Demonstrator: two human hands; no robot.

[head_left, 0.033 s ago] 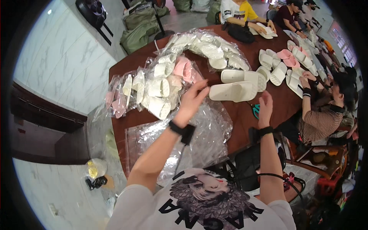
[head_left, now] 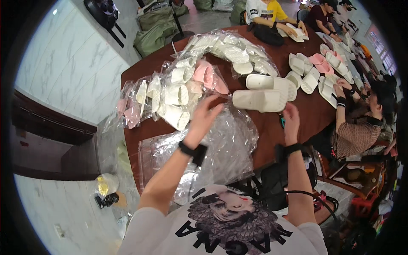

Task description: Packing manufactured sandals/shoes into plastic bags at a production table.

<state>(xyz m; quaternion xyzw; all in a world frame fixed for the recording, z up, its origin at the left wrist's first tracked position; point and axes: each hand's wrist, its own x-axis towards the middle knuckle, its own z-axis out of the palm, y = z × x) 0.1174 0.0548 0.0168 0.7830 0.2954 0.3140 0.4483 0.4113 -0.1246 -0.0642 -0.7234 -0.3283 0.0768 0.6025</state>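
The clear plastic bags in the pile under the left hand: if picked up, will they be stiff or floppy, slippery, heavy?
The clear plastic bags look crumpled and wrinkled, so they are probably floppy. Their glossy shine suggests a slippery surface. They lie thin and see-through in a loose heap under the left hand, so likely very light.

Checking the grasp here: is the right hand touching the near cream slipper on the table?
Cannot tell. In the head view the right hand meets the near cream slipper at its fingertips, but neither contact nor gap shows plainly.
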